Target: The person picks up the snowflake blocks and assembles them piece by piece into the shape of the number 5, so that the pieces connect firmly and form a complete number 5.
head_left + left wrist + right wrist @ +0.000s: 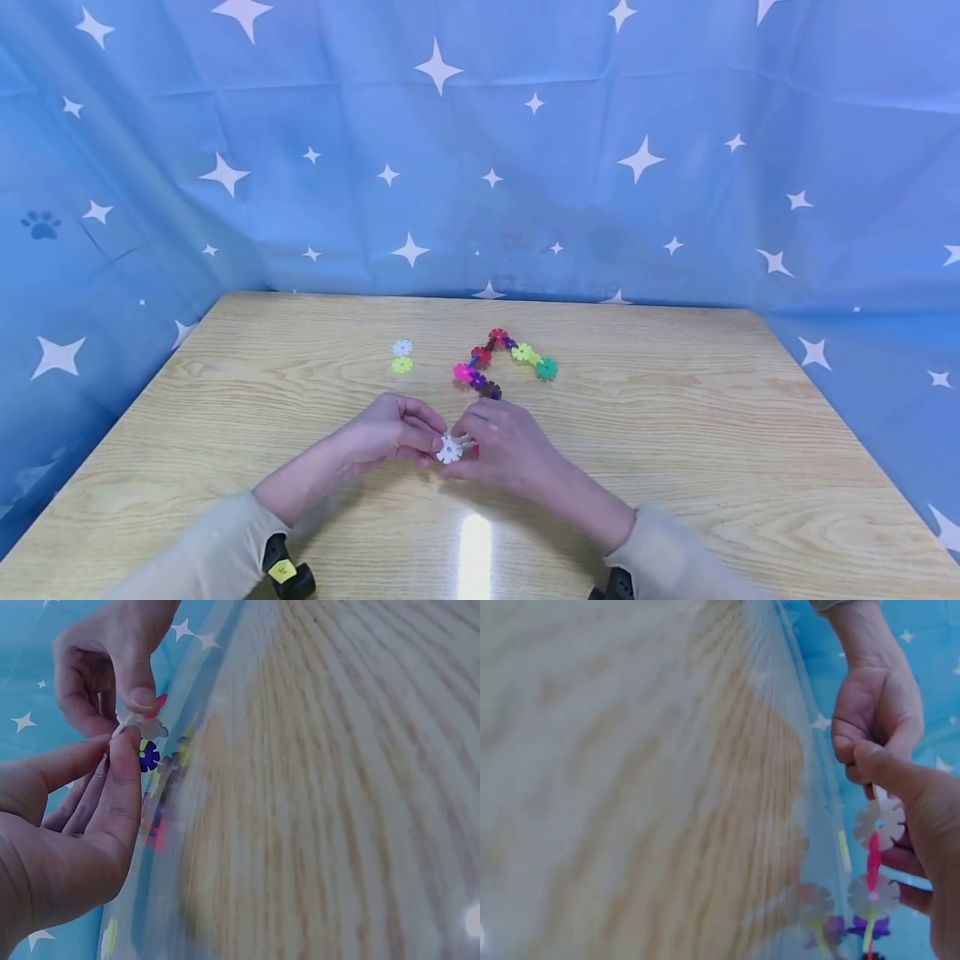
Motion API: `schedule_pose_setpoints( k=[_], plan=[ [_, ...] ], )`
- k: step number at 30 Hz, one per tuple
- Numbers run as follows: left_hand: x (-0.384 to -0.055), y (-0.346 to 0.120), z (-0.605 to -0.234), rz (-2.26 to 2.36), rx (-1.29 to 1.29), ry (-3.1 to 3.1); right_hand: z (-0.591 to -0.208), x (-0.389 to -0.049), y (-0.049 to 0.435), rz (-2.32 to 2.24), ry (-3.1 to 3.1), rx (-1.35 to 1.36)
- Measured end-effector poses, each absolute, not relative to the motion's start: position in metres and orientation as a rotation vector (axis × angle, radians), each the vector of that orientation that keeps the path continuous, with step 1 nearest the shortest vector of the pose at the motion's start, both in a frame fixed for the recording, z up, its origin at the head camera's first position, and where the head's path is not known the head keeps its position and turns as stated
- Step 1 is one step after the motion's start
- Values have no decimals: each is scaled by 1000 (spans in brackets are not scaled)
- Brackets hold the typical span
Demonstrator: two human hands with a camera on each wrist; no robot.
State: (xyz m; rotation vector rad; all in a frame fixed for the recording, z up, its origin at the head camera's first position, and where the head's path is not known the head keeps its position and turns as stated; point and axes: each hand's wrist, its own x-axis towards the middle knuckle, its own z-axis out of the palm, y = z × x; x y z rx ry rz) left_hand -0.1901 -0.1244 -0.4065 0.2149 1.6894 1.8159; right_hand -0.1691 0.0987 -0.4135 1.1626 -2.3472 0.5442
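Observation:
My left hand (386, 432) pinches a white notched snowflake disc (450, 450) between thumb and fingers, above the table in front of me. My right hand (510, 442) meets it there, gripping the near end of a chain of interlocked snowflake discs (462, 372). In the right wrist view, a white disc (880, 825), a pink disc (874, 859) and another white disc (873, 894) are joined beneath the right fingers, with a purple disc (870, 927) lower down. The chain bends away across the table to a green disc (547, 369); my right hand hides part of it.
Two loose discs, one white (402, 347) and one yellow-green (402, 364), lie left of the chain on the wood-grain table (675, 433). A blue star-patterned curtain (480, 150) hangs behind the table and along its sides.

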Motion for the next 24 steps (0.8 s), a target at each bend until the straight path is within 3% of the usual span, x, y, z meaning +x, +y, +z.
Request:
schedule_pose_setpoints(
  k=[8,17,24],
  plan=[
    [-195,-126,-404,1764,233,1768,-418,-166,101,600,-2404,1143],
    [-247,-151,-402,1705,-42,2262,-415,-162,106,595,-2532,1103],
    [-270,-156,-407,1591,-107,2524,-414,-161,107,644,-2564,1098]
  ],
)
